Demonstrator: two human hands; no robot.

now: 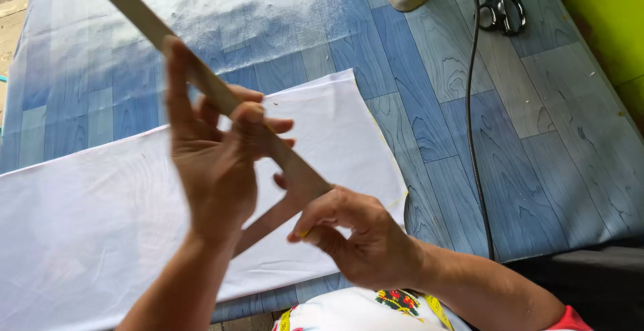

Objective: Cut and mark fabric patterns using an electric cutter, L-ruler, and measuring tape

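Blue wood-look table (550, 156) w/ white cloth (87, 230), black cord (471, 136), scissors (503, 6) on it.

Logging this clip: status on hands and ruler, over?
Left hand and right hand both gripping wooden ruler, raised over white cloth. Black cord lies clear.

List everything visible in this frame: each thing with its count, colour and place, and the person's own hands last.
wooden ruler: one, tan, held up in both hands, angled toward top left
white cloth: one, white, spread flat on the left of the table
table: one, blue and grey wood-grain cover, fills the frame
scissors: one pair, dark handles, top right on the table
cable: one, black, runs down the table's right side
left hand: one, gripping the ruler mid-length
right hand: one, holding the ruler's lower end
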